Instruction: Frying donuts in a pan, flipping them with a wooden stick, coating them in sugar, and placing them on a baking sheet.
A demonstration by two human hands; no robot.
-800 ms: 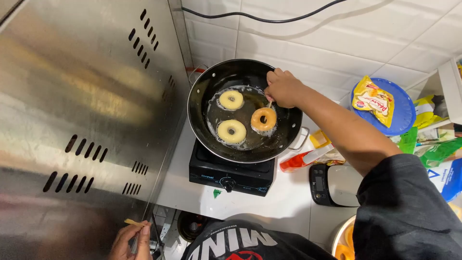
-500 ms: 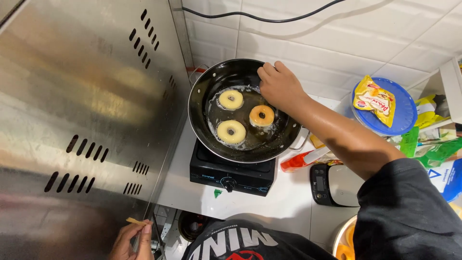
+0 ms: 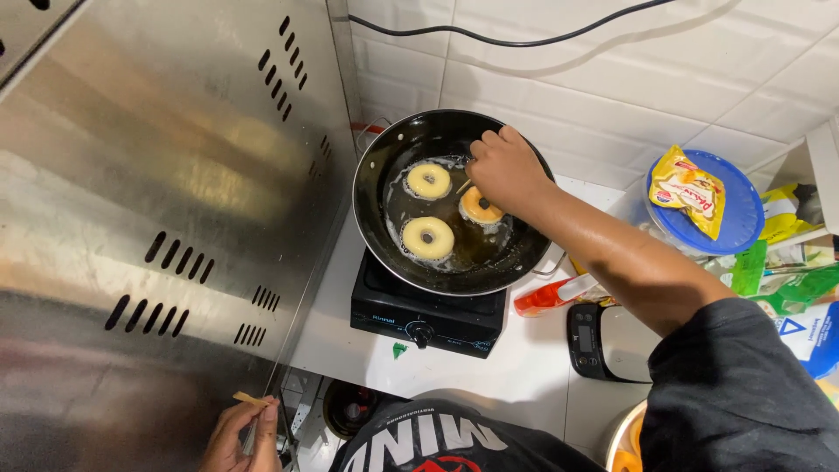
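Over the black pan (image 3: pixel 384 218) on the small black stove (image 3: pixel 428 319), right hand (image 3: pixel 507 170) hovers above the browner ring doughnut (image 3: pixel 482 208), fingers pinched on a thin stick (image 3: pixel 464 185). Two paler doughnuts (image 3: pixel 428 181) fry to its left in oil. Near left, left hand (image 3: pixel 238 434) grips another stick (image 3: pixel 251 399), fingers closed. White bench (image 3: pixel 524 367) carries a scale (image 3: pixel 603 341) at right.

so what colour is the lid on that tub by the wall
Blue lid, with a yellow packet lying on it; head view shows it.

Dark sleeve (image 3: pixel 743 393), black printed shirt (image 3: pixel 446 441)
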